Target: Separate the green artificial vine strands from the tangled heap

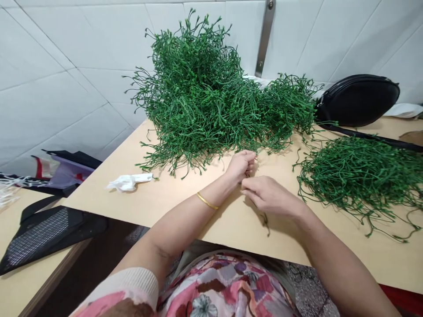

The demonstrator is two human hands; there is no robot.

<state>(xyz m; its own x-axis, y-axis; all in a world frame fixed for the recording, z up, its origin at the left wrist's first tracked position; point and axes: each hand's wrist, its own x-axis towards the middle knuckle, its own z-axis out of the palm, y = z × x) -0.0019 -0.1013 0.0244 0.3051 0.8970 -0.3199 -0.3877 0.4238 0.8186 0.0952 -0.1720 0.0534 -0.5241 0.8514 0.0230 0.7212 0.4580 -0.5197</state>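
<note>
My left hand (243, 166) is closed in front of the big pile of thin green stems, with a yellow bangle on its wrist. Close beside it, my right hand (267, 193) is pinched, its fingertips nearly meeting the left. Below the right hand shows the dark end of a green stem (265, 223), partly covered by that hand. Whatever runs between the fingers of both hands is mostly hidden. Behind them rises the pile of green stems (205, 97) with small bud-like tips. A lower pile of green stems (360, 169) lies to the right.
A crumpled white tissue (127, 182) rests on the pale tabletop (109, 154) at left. A black bag (360, 100) stands at the back right, its strap running along the table. Black bags (42, 233) lie on another table at left. A tiled wall closes off the back.
</note>
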